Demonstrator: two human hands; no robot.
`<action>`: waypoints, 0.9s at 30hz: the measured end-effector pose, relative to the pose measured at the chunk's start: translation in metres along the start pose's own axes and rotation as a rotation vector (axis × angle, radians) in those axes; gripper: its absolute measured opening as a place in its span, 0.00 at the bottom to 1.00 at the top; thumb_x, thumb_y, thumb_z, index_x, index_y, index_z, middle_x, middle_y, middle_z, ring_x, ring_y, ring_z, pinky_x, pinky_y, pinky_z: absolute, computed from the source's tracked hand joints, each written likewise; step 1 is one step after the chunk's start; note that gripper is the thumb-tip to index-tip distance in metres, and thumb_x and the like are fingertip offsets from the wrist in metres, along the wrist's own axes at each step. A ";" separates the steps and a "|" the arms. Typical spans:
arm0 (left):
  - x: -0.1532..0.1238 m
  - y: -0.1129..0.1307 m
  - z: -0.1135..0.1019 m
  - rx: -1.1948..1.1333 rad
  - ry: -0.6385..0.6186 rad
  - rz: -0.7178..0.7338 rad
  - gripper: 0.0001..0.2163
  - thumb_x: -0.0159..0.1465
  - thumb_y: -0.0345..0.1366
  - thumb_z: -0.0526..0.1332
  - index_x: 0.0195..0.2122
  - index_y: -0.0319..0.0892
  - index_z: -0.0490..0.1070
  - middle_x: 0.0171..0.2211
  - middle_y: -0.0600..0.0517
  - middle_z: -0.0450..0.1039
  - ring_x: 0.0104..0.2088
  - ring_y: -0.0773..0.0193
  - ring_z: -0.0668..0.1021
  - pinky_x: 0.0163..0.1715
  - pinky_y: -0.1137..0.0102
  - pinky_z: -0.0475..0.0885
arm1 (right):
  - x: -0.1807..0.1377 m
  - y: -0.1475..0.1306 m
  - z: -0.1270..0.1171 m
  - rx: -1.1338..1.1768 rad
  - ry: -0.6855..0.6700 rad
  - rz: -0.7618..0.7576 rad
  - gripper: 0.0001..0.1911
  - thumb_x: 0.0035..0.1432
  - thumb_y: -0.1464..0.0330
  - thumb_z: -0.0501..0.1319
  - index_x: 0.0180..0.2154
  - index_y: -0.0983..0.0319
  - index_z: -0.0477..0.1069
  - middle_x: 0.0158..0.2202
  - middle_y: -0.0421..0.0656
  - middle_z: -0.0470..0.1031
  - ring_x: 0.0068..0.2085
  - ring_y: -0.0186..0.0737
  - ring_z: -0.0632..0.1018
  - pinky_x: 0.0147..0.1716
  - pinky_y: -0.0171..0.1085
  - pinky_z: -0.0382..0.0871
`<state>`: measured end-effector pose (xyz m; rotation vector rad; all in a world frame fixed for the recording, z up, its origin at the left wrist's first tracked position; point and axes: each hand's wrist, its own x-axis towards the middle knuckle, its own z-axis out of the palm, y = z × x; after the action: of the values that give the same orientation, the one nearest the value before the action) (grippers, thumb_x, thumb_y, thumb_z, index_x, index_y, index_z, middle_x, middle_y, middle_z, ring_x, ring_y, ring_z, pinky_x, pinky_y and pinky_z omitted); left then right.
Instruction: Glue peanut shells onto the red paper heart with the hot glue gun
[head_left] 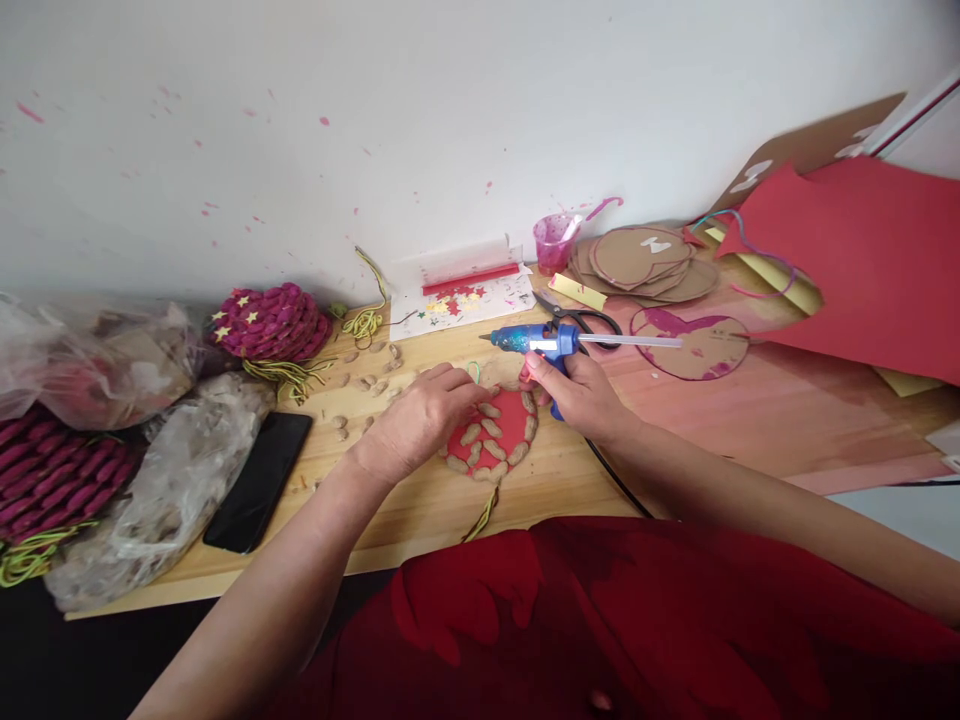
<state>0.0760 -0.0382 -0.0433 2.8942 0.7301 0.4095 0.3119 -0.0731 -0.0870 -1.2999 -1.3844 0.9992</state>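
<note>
My right hand (pixel 591 396) is wrapped around the handle of a blue hot glue gun (pixel 547 340). Its nozzle points left, and a clear glue stick (pixel 637 341) sticks out of its back. Below lies a red piece (pixel 512 420) with unshelled peanuts (pixel 491 428) around its rim and across its middle. Over its upper left edge is my left hand (pixel 431 410), fingers bent and drawn together; whatever the fingertips hold is hidden. A small green loop shows just above them. Yellow-green yarn (pixel 486 512) trails from the piece's lower edge.
Loose peanuts (pixel 367 383), a black phone (pixel 259 482) and plastic bags (pixel 187 470) lie to the left, beside purple peanut-covered pieces (pixel 270 322). Behind are paper with stars (pixel 457 305), a paint cup (pixel 553 243) and scissors (pixel 581 315). Cardboard shapes (pixel 637 262) and red sheet (pixel 855 260) occupy the right.
</note>
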 end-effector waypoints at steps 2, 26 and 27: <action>-0.002 0.001 0.001 -0.033 0.066 -0.030 0.07 0.70 0.30 0.60 0.46 0.40 0.77 0.37 0.47 0.76 0.39 0.60 0.76 0.39 0.67 0.74 | 0.000 0.000 0.000 -0.001 -0.001 0.002 0.24 0.66 0.48 0.57 0.32 0.61 0.72 0.30 0.43 0.76 0.30 0.39 0.75 0.29 0.37 0.67; 0.008 -0.001 0.015 -0.032 0.101 -0.006 0.10 0.70 0.28 0.59 0.35 0.42 0.80 0.33 0.48 0.75 0.36 0.62 0.75 0.36 0.68 0.71 | 0.000 0.000 0.000 -0.005 -0.014 0.018 0.25 0.66 0.46 0.57 0.32 0.61 0.72 0.29 0.42 0.76 0.28 0.38 0.74 0.28 0.37 0.66; 0.009 -0.001 0.014 -0.038 0.088 -0.006 0.10 0.70 0.28 0.59 0.34 0.42 0.80 0.33 0.48 0.75 0.36 0.62 0.74 0.36 0.68 0.71 | 0.000 0.000 0.000 -0.005 -0.015 0.017 0.25 0.66 0.46 0.57 0.32 0.61 0.72 0.29 0.42 0.76 0.28 0.38 0.74 0.28 0.37 0.66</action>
<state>0.0872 -0.0341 -0.0553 2.8537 0.7356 0.5471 0.3122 -0.0736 -0.0867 -1.3122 -1.3906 1.0188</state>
